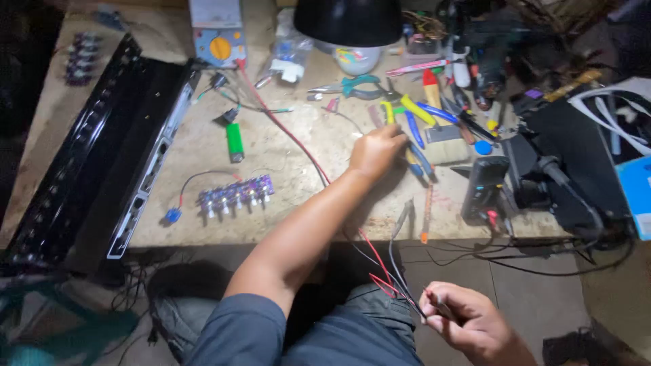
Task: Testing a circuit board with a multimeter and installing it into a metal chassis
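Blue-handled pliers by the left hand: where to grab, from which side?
Take the blue-handled pliers by the two handles, not the head. The handles point toward the near table edge, right beside the left hand, so come from the near side, from above, fingers closing across both handles. The head end lies among the yellow-handled pliers and other tools, so that side looks crowded.

A rough, matt wooden bench [285,163] is seen; pliers [415,132] are sheathed in glossy blue and yellow plastic, and thin wires [380,268] are coated in smooth plastic.
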